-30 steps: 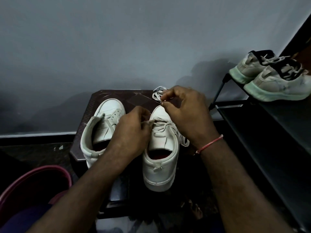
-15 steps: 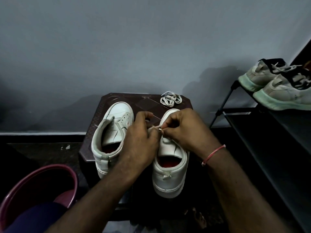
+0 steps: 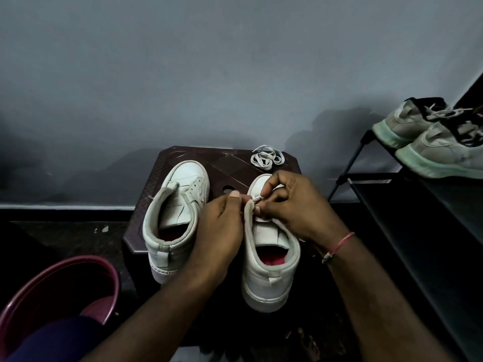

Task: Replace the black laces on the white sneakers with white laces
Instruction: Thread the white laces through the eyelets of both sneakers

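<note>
Both grips pinch lace (image 3: 254,200) tip: left hand (image 3: 219,231) from left, right hand (image 3: 294,207) from right; tip lies crosswise over sneaker (image 3: 269,278) tongue.

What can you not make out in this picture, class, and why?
Head view:
- the right sneaker eyelets: covered by the left hand and right hand.
- the lace end they pinch: too small to follow.
- the maroon tub: cut by the bottom-left edges.
- the grey shoes: cut by right edge.

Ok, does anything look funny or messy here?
A little. The left sneaker shows bare eyelets, no lace. A spare lace lies tangled at the stool's far edge. Nothing looks spilled or broken.
</note>
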Demonstrator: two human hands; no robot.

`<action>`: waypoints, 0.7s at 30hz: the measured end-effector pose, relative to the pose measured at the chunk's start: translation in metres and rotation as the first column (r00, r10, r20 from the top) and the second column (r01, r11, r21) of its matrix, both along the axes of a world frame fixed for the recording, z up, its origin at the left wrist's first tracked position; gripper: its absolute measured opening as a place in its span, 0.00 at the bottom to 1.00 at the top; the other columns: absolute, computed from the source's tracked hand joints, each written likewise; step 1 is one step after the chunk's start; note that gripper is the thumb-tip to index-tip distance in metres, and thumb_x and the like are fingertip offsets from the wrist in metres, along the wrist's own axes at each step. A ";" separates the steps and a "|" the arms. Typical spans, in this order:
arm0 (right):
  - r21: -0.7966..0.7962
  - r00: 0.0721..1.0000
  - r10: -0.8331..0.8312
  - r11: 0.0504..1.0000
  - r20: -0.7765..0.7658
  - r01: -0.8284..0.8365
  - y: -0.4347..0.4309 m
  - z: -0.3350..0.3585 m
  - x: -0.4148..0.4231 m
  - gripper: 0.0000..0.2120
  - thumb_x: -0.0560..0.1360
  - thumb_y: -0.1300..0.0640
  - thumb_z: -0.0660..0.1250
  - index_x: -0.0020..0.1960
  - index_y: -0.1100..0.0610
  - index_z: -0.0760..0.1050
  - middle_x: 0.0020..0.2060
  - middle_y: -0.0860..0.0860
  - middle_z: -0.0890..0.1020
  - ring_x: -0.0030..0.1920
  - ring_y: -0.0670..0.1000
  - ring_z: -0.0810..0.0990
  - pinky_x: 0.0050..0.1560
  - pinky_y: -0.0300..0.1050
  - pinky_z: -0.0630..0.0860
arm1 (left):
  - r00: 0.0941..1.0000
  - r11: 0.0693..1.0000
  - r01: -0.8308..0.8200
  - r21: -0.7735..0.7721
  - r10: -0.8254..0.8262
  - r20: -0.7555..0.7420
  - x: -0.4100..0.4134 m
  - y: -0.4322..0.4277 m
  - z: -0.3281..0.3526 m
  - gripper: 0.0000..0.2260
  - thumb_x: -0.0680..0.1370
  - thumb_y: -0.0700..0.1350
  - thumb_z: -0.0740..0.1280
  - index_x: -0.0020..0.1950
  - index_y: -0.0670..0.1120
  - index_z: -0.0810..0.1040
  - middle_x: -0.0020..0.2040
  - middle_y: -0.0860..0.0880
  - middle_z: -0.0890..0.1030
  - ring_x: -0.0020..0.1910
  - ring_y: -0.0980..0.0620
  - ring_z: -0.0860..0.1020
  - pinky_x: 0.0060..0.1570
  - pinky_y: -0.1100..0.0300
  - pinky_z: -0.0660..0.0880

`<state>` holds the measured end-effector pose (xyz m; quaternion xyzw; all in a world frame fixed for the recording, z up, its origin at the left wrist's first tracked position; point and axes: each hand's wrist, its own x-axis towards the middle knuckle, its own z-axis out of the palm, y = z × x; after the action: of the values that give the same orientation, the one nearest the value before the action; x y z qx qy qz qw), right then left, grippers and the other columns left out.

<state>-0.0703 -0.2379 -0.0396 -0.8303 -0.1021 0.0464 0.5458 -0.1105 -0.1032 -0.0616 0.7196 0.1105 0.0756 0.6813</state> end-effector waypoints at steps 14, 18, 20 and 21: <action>-0.060 0.980 0.187 0.980 -0.062 -0.190 -0.010 0.001 0.001 0.12 0.71 0.67 0.72 0.49 0.53 0.78 0.39 0.51 0.82 0.40 0.47 0.79 0.45 0.45 0.78 | 0.992 0.942 -0.063 0.329 0.022 0.126 0.005 -0.005 -0.017 0.07 0.81 0.43 0.61 0.47 0.44 0.76 0.43 0.48 0.80 0.42 0.52 0.76 0.43 0.59 0.69; -0.149 0.972 0.234 0.961 -0.022 -0.235 -0.009 0.002 -0.001 0.15 0.70 0.68 0.72 0.52 0.52 0.77 0.43 0.50 0.82 0.42 0.45 0.79 0.48 0.46 0.77 | 0.979 0.942 -0.118 0.314 0.057 0.195 -0.001 -0.004 -0.004 0.06 0.82 0.42 0.58 0.48 0.44 0.73 0.42 0.51 0.79 0.41 0.57 0.76 0.42 0.62 0.70; -0.176 0.978 0.208 0.962 -0.018 -0.208 -0.007 0.000 -0.001 0.15 0.68 0.64 0.71 0.52 0.51 0.77 0.46 0.48 0.83 0.46 0.45 0.81 0.52 0.48 0.78 | 0.973 0.974 -0.132 0.186 0.091 0.214 -0.002 0.000 0.013 0.08 0.83 0.42 0.57 0.47 0.44 0.74 0.41 0.50 0.81 0.42 0.55 0.79 0.45 0.60 0.74; -0.196 0.980 0.196 0.961 -0.012 -0.195 -0.005 -0.001 -0.001 0.15 0.66 0.60 0.70 0.51 0.50 0.77 0.48 0.47 0.83 0.49 0.45 0.81 0.54 0.48 0.78 | 0.969 0.993 -0.117 0.031 0.107 0.220 -0.003 0.000 0.025 0.09 0.83 0.42 0.57 0.46 0.44 0.73 0.40 0.50 0.81 0.40 0.53 0.80 0.45 0.58 0.76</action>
<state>-0.0714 -0.2434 -0.0405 -0.8662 -0.1806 0.1066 0.4536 -0.1135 -0.1027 -0.0365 0.7144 0.0738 0.1949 0.6680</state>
